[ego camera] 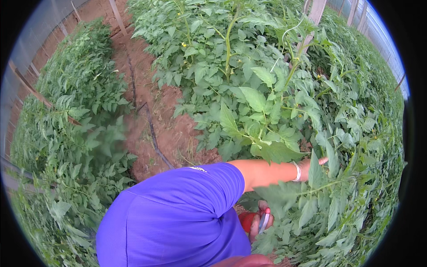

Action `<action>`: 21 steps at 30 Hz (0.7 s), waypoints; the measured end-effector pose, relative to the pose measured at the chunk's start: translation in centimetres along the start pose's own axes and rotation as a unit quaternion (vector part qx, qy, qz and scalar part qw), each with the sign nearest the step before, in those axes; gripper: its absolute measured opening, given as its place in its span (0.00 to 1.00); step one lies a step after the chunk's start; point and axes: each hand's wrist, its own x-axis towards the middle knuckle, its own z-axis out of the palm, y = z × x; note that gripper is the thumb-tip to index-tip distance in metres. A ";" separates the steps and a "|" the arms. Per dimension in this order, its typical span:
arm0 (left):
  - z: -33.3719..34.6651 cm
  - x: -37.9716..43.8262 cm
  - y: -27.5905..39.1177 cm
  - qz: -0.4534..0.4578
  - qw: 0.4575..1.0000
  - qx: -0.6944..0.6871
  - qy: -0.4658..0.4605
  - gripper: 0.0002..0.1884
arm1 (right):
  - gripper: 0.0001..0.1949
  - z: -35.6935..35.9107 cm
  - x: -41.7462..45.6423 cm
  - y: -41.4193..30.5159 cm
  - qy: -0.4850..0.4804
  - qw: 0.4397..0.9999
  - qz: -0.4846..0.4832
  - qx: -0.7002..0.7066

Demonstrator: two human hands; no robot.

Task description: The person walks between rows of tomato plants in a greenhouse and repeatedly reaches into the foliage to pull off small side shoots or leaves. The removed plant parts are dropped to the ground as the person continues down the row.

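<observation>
My left arm reaches right from a purple-blue sleeve into the tomato plants (267, 130). A white band (297, 172) circles its wrist. My left hand (305, 168) is among the leaves, one finger extended; a leaf in front hides most of the other fingers, so its grip cannot be told. Lower down, close to my body, my right hand (255, 230) is closed around a red object with a pale grey-blue part (263, 223). The object's exact kind is unclear, and leaves and my shirt partly cover it. A tomato leaf branch (320, 190) spreads just right of both hands.
A bare soil path (166, 123) runs between the plant rows, with a black drip hose (151, 128) along it. Another dense tomato row (80, 100) stands left. A post (313, 20) and a pale string (283, 36) rise among the plants. Greenhouse film (388, 43) curves along the right.
</observation>
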 end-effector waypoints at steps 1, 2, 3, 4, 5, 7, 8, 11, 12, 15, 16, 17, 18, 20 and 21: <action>0.2 0.1 0.0 0.015 1.000 0.005 0.014 0.17 | 0.17 0.1 0.0 -0.1 0.014 0.999 -0.034 -0.012; 0.2 0.3 -0.1 0.034 0.999 0.009 0.034 0.17 | 0.17 -0.2 1.7 -1.5 0.001 0.996 0.060 0.069; 0.1 0.2 0.1 0.056 0.997 0.013 0.050 0.17 | 0.18 -0.5 2.9 -2.5 -0.009 0.977 0.155 0.143; -0.1 -0.3 0.2 0.082 0.994 0.011 0.072 0.17 | 0.18 -0.6 3.6 -3.4 -0.018 0.944 0.248 0.215; -0.6 -1.3 0.1 0.109 0.989 0.002 0.100 0.17 | 0.18 -0.4 4.1 -4.0 -0.029 0.897 0.337 0.284; -3.3 -5.6 -1.2 0.164 0.964 -0.070 0.199 0.15 | 0.18 0.6 5.2 -4.3 -0.075 0.835 0.422 0.346; -4.9 -8.5 -1.6 0.187 0.946 -0.110 0.241 0.13 | 0.19 1.0 5.5 -4.3 -0.101 0.833 0.428 0.336; -11.5 -19.5 -4.9 -0.071 0.986 0.031 0.150 0.14 | 0.20 3.0 6.0 -5.2 -0.140 0.837 0.410 0.335; -13.8 -23.3 -6.1 -0.202 0.967 0.142 0.052 0.15 | 0.20 4.0 6.4 -5.0 -0.168 0.834 0.388 0.354; -19.0 -37.8 -11.1 -0.267 0.936 0.161 0.161 0.18 | 0.17 9.2 8.8 -7.1 -0.168 0.849 0.367 0.342; -20.5 -43.6 -13.1 -0.335 0.918 0.178 0.113 0.22 | 0.17 11.5 9.3 -7.6 -0.183 0.853 0.344 0.346; -20.6 -50.1 -16.3 -0.338 0.910 0.213 0.106 0.29 | 0.18 13.8 9.7 -8.2 -0.197 0.859 0.318 0.349; -23.1 -52.4 -15.2 -0.525 0.814 0.233 -0.092 0.38 | 0.19 16.1 9.6 -8.7 -0.206 0.874 0.290 0.330; -26.0 -60.8 -16.7 -0.611 0.735 0.199 -0.217 0.42 | 0.18 20.4 13.1 -11.9 -0.237 0.873 0.254 0.343; -26.1 -65.7 -18.9 -0.637 0.733 0.165 -0.175 0.42 | 0.18 22.6 14.3 -13.6 -0.250 0.850 0.272 0.376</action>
